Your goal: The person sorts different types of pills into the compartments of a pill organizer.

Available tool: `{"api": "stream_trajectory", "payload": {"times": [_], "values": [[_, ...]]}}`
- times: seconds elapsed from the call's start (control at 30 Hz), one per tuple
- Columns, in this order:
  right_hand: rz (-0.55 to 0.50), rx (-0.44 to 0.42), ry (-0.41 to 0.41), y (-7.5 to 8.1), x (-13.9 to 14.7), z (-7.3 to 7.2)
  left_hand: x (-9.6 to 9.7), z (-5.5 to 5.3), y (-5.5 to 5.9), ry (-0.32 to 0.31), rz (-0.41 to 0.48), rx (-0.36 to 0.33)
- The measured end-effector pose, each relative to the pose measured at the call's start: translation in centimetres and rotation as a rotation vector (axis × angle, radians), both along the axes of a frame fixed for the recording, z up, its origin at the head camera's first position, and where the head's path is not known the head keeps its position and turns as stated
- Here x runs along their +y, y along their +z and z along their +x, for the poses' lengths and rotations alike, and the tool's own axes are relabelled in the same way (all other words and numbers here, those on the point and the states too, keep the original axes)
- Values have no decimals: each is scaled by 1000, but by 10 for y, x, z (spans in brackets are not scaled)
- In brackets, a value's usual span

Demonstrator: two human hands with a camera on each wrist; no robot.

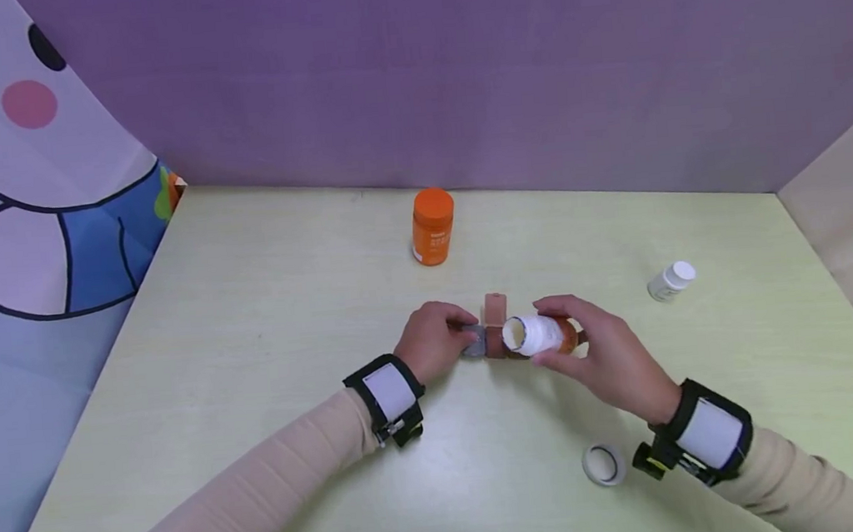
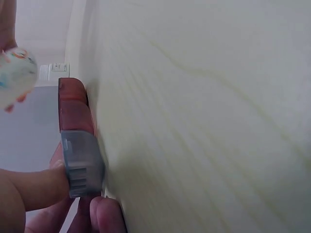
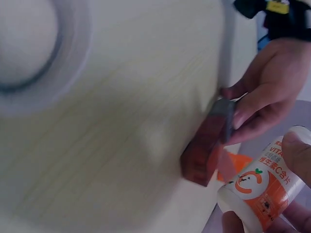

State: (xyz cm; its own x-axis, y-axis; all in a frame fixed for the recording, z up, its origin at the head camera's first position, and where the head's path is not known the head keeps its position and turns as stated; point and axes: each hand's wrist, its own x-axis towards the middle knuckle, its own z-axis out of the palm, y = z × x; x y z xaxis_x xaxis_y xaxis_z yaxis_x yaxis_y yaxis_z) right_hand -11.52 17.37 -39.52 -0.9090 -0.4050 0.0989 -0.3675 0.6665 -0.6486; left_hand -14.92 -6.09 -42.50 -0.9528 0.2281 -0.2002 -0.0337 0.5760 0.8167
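My left hand (image 1: 436, 340) pinches the grey end of a small pill box (image 1: 496, 342) between thumb and fingers. The box lies on the table, its other sections reddish brown, with one lid standing open toward the back. In my right hand (image 1: 606, 348) is a white and orange vitamin C bottle (image 3: 265, 182), gripped around its sides. It is uncapped and tilted, its mouth (image 1: 515, 334) pointing left over the pill box. In the left wrist view, the bottle (image 2: 17, 77) appears above the table beside the reddish sections. What is inside the box sections is hidden.
An orange bottle (image 1: 433, 228) with an orange lid stands at the back middle. A small white bottle (image 1: 672, 281) is at the right. Near my right wrist, a white ring-shaped piece like a cap (image 1: 589, 472) lies on the table. A purple wall borders the back edge.
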Motion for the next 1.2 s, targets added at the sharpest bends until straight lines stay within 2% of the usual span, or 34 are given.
{"api": "stream_trajectory", "payload": {"times": [0.17,0.37,0.6,0.93,1.2], "values": [[98,-10,-13,-10,-1,-12,1,1,-2,-7,12,13],[152,16,-5,-15,-2,-17,2,1,-3,-4,17,6],[182,88,17,-14,-6,-18,2,0,-3,5,12,-7],[188,63,35,-8,-11,-19,2,-1,-1,11,9,-47],[252,53,71,2,-19,-24,1,-1,-1,8,11,-41]]}}
